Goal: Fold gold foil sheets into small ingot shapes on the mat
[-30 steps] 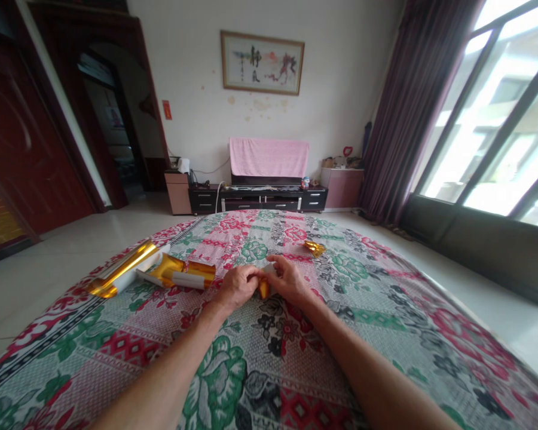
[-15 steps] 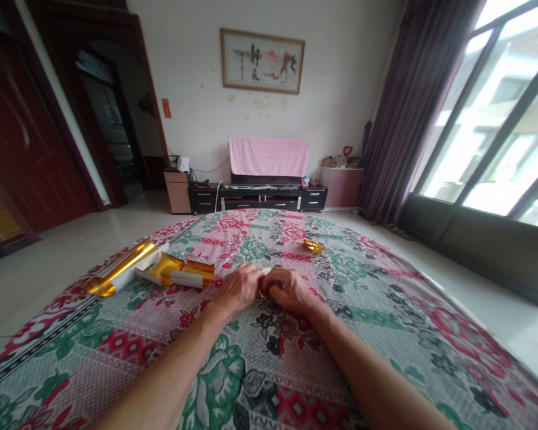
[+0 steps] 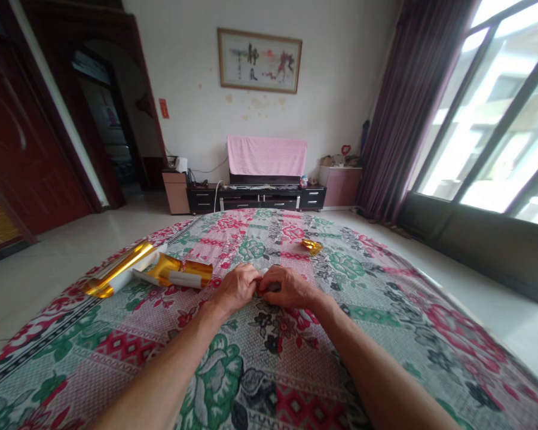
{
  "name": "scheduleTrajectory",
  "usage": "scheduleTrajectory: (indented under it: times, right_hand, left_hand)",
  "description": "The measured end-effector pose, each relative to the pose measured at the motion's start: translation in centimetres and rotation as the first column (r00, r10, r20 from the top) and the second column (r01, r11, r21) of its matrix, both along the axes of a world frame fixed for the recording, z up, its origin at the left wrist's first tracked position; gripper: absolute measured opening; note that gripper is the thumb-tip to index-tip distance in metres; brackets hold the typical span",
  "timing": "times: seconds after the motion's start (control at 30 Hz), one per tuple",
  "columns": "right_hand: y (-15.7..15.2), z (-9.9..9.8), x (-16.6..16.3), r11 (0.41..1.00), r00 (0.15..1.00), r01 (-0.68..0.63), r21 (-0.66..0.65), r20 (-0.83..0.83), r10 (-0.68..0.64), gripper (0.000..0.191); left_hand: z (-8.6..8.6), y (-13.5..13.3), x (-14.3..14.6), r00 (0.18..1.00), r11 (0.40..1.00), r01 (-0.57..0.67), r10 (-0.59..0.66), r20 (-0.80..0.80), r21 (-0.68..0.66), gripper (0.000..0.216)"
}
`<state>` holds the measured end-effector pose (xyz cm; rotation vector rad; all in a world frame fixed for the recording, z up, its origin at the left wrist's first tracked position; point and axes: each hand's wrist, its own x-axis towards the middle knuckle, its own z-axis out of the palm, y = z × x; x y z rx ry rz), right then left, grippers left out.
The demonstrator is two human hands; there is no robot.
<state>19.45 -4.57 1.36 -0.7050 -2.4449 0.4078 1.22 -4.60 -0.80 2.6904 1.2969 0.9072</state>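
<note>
My left hand (image 3: 241, 285) and my right hand (image 3: 287, 286) meet over the middle of the table, fingers bent and pinched together. Between them they grip a small piece of gold foil paper, almost wholly covered by the fingers; only a pale bit of the paper (image 3: 263, 272) shows at the top. Its shape cannot be made out. Beyond my right hand lies a folded gold foil piece (image 3: 312, 246). Left of my left hand rest curled sheets of gold foil paper (image 3: 174, 272) with white backing, and a longer gold roll (image 3: 124, 269) next to them.
A flowered cloth (image 3: 215, 370) in red, green and grey covers the rounded table. Past its far edge stand a low black cabinet (image 3: 260, 197) and a screen under a pink cloth (image 3: 266, 156). A curtain (image 3: 394, 119) and window are on the right, a red door (image 3: 27, 131) on the left.
My fingers have shifted slightly on the paper, and the gold edge that showed between them is now hidden. The view has moved a little. The other gold pieces have stayed put.
</note>
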Motion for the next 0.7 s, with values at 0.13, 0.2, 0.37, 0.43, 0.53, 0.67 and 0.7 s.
scheduleTrajectory:
  times: [0.13, 0.2, 0.37, 0.43, 0.53, 0.67, 0.7]
  right_hand:
    - [0.2, 0.4, -0.3, 1.0, 0.995, 0.007, 0.009, 0.103, -0.008, 0.011]
    - [0.2, 0.6, -0.5, 0.999, 0.988, 0.019, 0.028, 0.154, -0.023, 0.011]
    - [-0.1, 1.1, -0.9, 0.997, 0.968, 0.055, 0.048, 0.241, -0.065, 0.01]
    - [-0.3, 1.3, -1.2, 0.995, 0.96, 0.084, 0.051, 0.264, -0.094, 0.012]
    - [-0.5, 1.3, -1.6, 0.988, 0.941, 0.137, 0.078, 0.301, -0.154, 0.011]
    - [-1.0, 1.5, -2.3, 0.968, 0.888, 0.179, 0.176, 0.395, -0.236, 0.014]
    - [-1.2, 1.6, -2.5, 0.959, 0.867, 0.197, 0.206, 0.42, -0.268, 0.016]
  left_hand:
    - [0.3, 0.2, -0.5, 0.998, 0.998, 0.059, -0.059, 0.006, -0.03, 0.021]
    - [0.7, 0.1, -0.8, 0.994, 0.993, 0.107, -0.106, 0.022, -0.054, 0.021]
    - [1.6, -0.3, -1.3, 0.984, 0.976, 0.175, -0.167, 0.066, -0.133, 0.022]
    - [1.7, -0.3, -1.4, 0.983, 0.973, 0.176, -0.166, 0.077, -0.15, 0.023]
    - [1.5, -0.2, -1.5, 0.983, 0.972, 0.175, -0.164, 0.078, -0.158, 0.025]
    - [1.4, -0.2, -1.5, 0.984, 0.973, 0.17, -0.159, 0.079, -0.153, 0.026]
    - [1.4, -0.2, -1.5, 0.984, 0.974, 0.169, -0.158, 0.08, -0.15, 0.026]
